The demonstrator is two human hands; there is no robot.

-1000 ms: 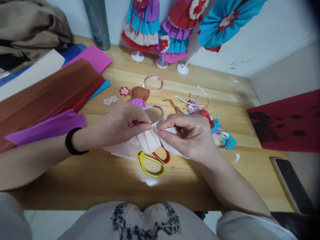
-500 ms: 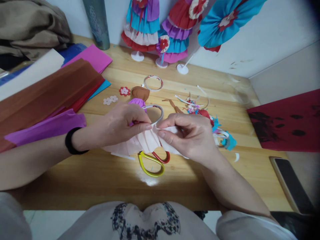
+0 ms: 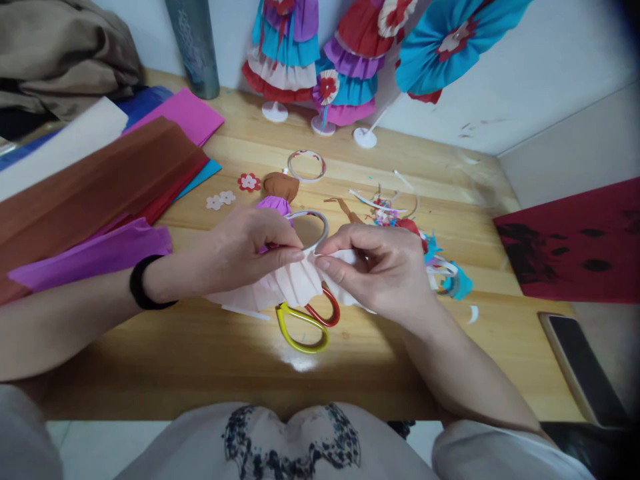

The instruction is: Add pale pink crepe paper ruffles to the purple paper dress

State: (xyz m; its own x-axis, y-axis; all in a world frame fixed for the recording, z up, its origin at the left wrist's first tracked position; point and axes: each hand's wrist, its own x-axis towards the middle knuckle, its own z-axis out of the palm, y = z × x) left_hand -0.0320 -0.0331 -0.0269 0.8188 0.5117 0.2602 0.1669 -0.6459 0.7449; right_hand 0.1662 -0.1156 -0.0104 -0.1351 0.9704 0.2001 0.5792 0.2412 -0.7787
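Note:
Between finger and thumb, my left hand (image 3: 250, 247) pinches the top edge of a pale pink strip of crepe paper (image 3: 297, 283) where it meets a roll of tape (image 3: 323, 230). Close by, my right hand (image 3: 380, 270) pinches the same strip just to the right. The paper hangs in small pleats below my fingertips. Part of it is hidden behind both hands. Under the strip lies a pair of scissors with one yellow and one red handle (image 3: 303, 347); the blades are covered. Behind my left hand sits a small brown and purple paper figure (image 3: 281, 188).
Folded crepe paper sheets (image 3: 115, 160) lie at the left. Paper flowers (image 3: 249, 182) and another tape roll (image 3: 325, 167) are farther back, before layered paper dresses on stands (image 3: 285, 63). Paper scraps (image 3: 390, 213) lie right of centre, a phone (image 3: 583, 367) at the right edge.
The pleated paper and my right fingertips have shifted slightly; more of the red scissor handle shows. My left hand keeps its place, and both hands still pinch the strip.

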